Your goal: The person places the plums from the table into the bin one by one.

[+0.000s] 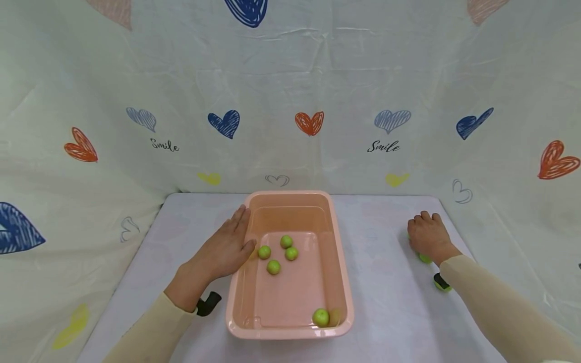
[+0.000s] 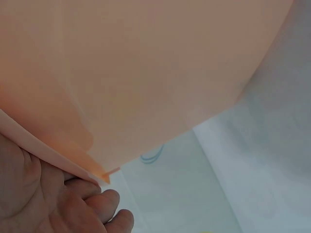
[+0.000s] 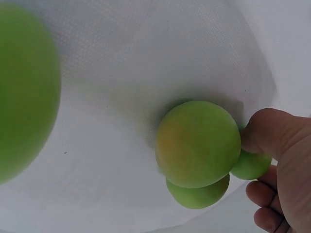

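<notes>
A pink plastic basin (image 1: 301, 287) holds several small round green fruits, four clustered toward its left middle and one green fruit (image 1: 321, 317) in the near right corner. My left hand (image 1: 227, 248) grips its left rim, thumb over the inside and fingers along the outside; the left wrist view has the fingertips (image 2: 111, 200) by the rim. Far to the right, my right hand (image 1: 428, 235) bends down over more fruits. Its thumb and curled fingers pinch a green fruit (image 3: 251, 165), partly hidden behind another green fruit (image 3: 198, 144).
Near my right wrist lie a green fruit (image 1: 425, 258) and another green fruit (image 1: 442, 287), partly covered by the sleeve and a black wrist piece. A white cloth covers the table (image 1: 372, 242). Behind it hangs a pale curtain (image 1: 345, 91) printed with hearts.
</notes>
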Available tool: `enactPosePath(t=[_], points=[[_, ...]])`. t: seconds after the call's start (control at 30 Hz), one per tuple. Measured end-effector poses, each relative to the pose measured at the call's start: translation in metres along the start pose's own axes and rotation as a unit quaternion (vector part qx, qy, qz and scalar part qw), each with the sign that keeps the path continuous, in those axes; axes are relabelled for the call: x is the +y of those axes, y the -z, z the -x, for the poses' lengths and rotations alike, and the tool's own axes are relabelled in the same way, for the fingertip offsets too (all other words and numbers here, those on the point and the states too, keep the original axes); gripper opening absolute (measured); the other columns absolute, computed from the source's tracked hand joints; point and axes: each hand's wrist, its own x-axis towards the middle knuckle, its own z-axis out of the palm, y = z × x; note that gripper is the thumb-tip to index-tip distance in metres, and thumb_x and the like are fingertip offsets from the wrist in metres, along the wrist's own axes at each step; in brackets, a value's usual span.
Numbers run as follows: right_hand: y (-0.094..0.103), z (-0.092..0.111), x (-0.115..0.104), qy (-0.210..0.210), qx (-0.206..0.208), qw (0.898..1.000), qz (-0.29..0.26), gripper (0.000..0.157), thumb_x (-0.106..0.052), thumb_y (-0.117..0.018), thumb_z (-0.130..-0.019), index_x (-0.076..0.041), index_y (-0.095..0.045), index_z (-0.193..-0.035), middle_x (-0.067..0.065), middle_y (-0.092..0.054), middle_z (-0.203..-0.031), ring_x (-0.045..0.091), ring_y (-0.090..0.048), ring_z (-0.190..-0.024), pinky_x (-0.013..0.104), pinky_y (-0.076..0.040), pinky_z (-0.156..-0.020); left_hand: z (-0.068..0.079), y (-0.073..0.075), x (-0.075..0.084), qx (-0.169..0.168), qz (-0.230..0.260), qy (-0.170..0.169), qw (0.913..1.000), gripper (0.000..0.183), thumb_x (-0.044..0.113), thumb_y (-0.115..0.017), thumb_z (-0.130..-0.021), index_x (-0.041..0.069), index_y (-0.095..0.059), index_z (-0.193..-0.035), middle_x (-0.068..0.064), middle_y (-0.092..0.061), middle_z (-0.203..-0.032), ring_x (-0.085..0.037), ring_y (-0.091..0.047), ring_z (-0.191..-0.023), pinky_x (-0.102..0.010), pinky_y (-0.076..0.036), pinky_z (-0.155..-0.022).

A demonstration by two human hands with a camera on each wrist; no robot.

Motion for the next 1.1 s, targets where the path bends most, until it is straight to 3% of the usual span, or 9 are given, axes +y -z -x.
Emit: enactPosePath(t=[0.27,0.4,0.6,0.73,1.1], points=[[-0.005,-0.012,-0.01,0.017,0.044,0.999,-0.014,0.023,-0.016,-0.068,-0.089,0.001,-0.053,-0.089,0.012,-0.051,-0.084,0.035,-0.044,-0.09,0.05,-0.039,-0.081,0.0,0.001,0.001,0.003,0.005,0.0,1.0,0.074,0.026,-0.049,-0.109,-0.014,-0.016,-0.162,-0.031,-0.015,-0.172,-0.046,-0.022,-0.159,-0.06,-0.025,-0.128],[-0.008,-0.02,-0.018,0.036,0.111,0.993,-0.022,0.026,-0.02,-0.068,-0.088,-0.001,-0.051,-0.087,0.012,-0.051,-0.084,0.035,-0.045,-0.09,0.05,-0.04,-0.082,0.0,0.0,0.001,0.002,0.007,0.002,1.0,0.074,0.026,-0.048,-0.109,-0.014,-0.016,-0.162,-0.031,-0.015,-0.172,-0.046,-0.022,-0.16,-0.06,-0.025,-0.128],[-0.008,-0.033,-0.03,0.069,0.224,0.971,-0.038,0.035,-0.031,-0.071,-0.087,-0.002,-0.052,-0.09,0.012,-0.051,-0.085,0.035,-0.048,-0.091,0.05,-0.044,-0.085,0.0,0.0,0.001,0.005,0.003,0.002,1.0,0.074,0.025,-0.049,-0.109,-0.014,-0.016,-0.162,-0.032,-0.016,-0.172,-0.046,-0.023,-0.159,-0.06,-0.026,-0.127],[-0.003,-0.039,-0.037,0.088,0.278,0.955,-0.049,0.034,-0.032,-0.068,-0.086,-0.003,-0.054,-0.092,0.011,-0.051,-0.085,0.034,-0.05,-0.089,0.049,-0.044,-0.083,0.0,0.0,0.001,0.007,-0.001,-0.004,1.0,0.073,0.025,-0.048,-0.11,-0.015,-0.017,-0.162,-0.033,-0.017,-0.171,-0.047,-0.024,-0.159,-0.061,-0.027,-0.127],[0.021,-0.049,-0.053,0.096,0.353,0.927,-0.083,0.036,-0.039,-0.052,-0.092,-0.003,-0.057,-0.096,0.013,-0.057,-0.09,0.036,-0.053,-0.09,0.048,-0.043,-0.08,0.002,0.004,0.004,0.013,-0.006,-0.013,0.9998,0.071,0.024,-0.049,-0.109,-0.016,-0.02,-0.161,-0.034,-0.02,-0.17,-0.048,-0.025,-0.158,-0.06,-0.029,-0.126]])
